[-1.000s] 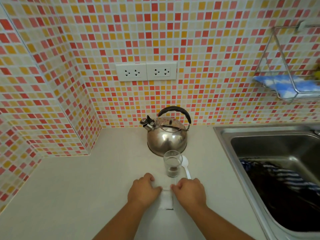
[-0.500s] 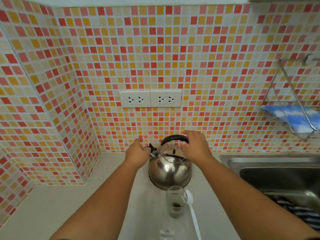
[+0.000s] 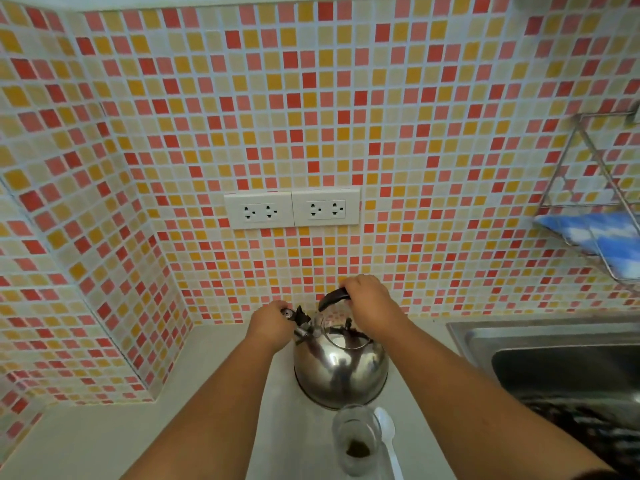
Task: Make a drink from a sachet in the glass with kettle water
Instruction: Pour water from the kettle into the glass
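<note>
A round steel kettle (image 3: 341,372) stands on the pale counter against the tiled wall. My right hand (image 3: 369,301) is closed around its black handle at the top. My left hand (image 3: 272,323) grips the cap of the spout on the kettle's left side. In front of the kettle stands a small clear glass (image 3: 356,439) with dark brown powder at its bottom. A white plastic spoon (image 3: 389,438) lies just to the right of the glass. The sachet is out of view.
A steel sink (image 3: 554,344) with dark striped cloth inside lies to the right. A wire rack (image 3: 599,216) holding a blue cloth hangs on the wall above it. Two white socket plates (image 3: 292,207) sit on the wall behind the kettle.
Both hands left the sachet near the counter's front and reached to the kettle. The right hand closed on the handle, the left on the spout cap. The view tilted upward.
</note>
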